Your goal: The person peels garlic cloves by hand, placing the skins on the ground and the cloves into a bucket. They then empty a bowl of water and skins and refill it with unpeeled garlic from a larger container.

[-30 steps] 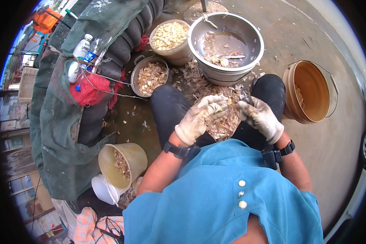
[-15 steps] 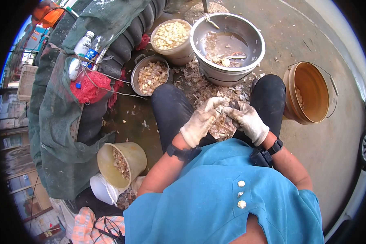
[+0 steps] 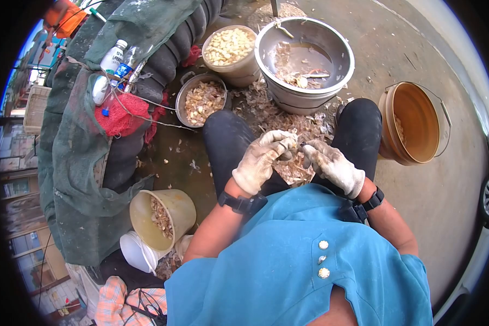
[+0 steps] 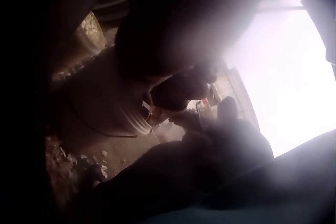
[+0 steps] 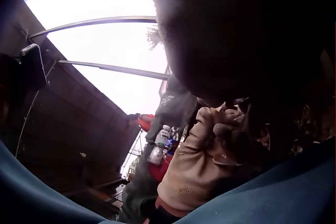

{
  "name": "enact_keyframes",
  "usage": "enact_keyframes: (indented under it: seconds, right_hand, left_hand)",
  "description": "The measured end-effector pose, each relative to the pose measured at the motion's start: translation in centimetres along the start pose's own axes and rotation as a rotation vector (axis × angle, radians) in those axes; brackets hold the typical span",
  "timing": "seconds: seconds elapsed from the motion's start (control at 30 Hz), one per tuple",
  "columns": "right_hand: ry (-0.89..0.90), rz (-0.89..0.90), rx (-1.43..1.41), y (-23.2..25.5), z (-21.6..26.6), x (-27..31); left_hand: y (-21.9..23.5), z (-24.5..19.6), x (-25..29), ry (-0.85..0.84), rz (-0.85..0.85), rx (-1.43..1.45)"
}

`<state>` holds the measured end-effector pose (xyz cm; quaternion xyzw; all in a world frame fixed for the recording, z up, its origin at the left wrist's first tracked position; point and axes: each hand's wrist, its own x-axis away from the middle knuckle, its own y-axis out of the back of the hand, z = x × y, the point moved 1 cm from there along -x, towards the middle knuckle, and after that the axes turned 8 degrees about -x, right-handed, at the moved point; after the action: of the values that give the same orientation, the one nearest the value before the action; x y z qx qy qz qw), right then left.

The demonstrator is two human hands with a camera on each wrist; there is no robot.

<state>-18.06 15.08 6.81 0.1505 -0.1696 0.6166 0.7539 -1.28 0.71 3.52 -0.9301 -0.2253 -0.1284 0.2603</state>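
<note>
A: Which step is shown?

B: Peeling, judging by the loose skins point(image 3: 296, 174). The gloved left hand point(image 3: 259, 162) appears to pinch a small pale piece point(image 3: 294, 137), probably garlic, at its fingertips.

A: And the right hand point(image 3: 336, 167)?

B: Close beside the piece, fingers curled, slightly apart from the left; whether it grips anything, I cannot tell from here.

A: What does the next move call for?

B: Presumably a steady left pinch while the right strips any remaining husk; the tub of pale cloves point(image 3: 230, 48) stands well apart, ahead.
</note>
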Motion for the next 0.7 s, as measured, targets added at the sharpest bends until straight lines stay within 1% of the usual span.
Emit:
enact_keyframes:
  seconds: [0.03, 0.1, 0.13, 0.2, 0.33, 0.4, 0.53, 0.6, 0.63, 0.7]
  right_hand:
    - [0.000, 0.000, 0.000, -0.1, -0.2, 0.1]
    - [0.079, 0.037, 0.081, -0.3, -0.5, 0.1]
    - [0.080, 0.036, 0.081, -0.3, -0.3, 0.1]
    - [0.078, 0.055, 0.100, -0.4, 0.2, 0.0]
    - [0.041, 0.060, 0.058, -0.7, 0.1, 0.0]
    - [0.072, 0.077, 0.067, -0.6, -0.2, -0.1]
    - [0.028, 0.088, 0.084, -0.4, -0.3, -0.2]
    - [0.064, 0.081, 0.058, -0.4, -1.0, -0.6]
    - [0.063, 0.082, 0.058, -0.4, -1.0, -0.6]
    - [-0.003, 0.108, -0.068, -0.4, -0.7, -0.4]
  left_hand:
    - [0.0, 0.1, 0.0, 0.000, 0.000, 0.000]
    - [0.1, 0.3, 0.0, -0.088, 0.038, -0.102]
    - [0.1, 0.3, 0.0, -0.089, 0.038, -0.102]
    - [0.0, 0.2, 0.0, -0.151, 0.079, -0.130]
    - [-0.7, -0.6, 0.5, -0.145, 0.062, -0.225]
    - [-0.7, -0.7, 0.5, -0.279, 0.128, -0.267]
    - [-0.2, -0.4, 0.4, -0.259, 0.145, -0.231]
    - [0.0, -0.2, 0.2, -0.163, 0.130, -0.207]
    - [0.0, -0.2, 0.3, -0.162, 0.129, -0.206]
    - [-0.1, -0.1, 0.3, -0.173, 0.119, -0.163]
